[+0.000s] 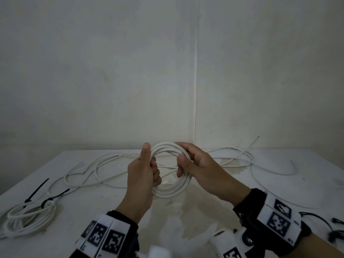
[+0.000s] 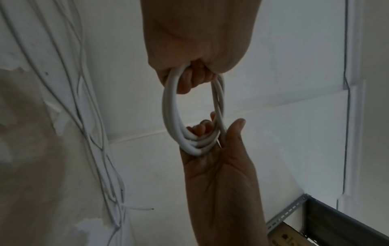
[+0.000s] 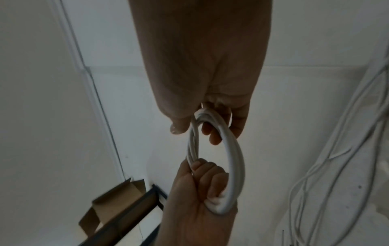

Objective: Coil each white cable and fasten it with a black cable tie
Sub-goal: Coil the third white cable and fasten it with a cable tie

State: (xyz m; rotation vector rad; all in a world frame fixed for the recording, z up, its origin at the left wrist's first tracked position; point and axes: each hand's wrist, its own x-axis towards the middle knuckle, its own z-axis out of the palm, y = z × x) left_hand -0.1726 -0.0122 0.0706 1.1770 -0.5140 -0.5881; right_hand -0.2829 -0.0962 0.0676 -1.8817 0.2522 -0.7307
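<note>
I hold a coil of white cable (image 1: 173,190) upright above the white table (image 1: 204,211), between both hands. My left hand (image 1: 150,157) grips the coil's left side in a fist, thumb pointing up. My right hand (image 1: 181,164) curls its fingers and thumb round the coil's right side. The left wrist view shows the coil (image 2: 170,106) hanging from my left hand (image 2: 193,78), with the right hand below it. In the right wrist view my right hand (image 3: 210,126) pinches the coil (image 3: 235,158) and the left fist holds its far end.
A tied coil (image 1: 28,218) with a black tie (image 1: 46,202) lies at the front left, beside a loose black tie (image 1: 37,190). Loose white cables (image 1: 93,170) sprawl across the back of the table. More black ties (image 1: 333,228) lie at the right edge.
</note>
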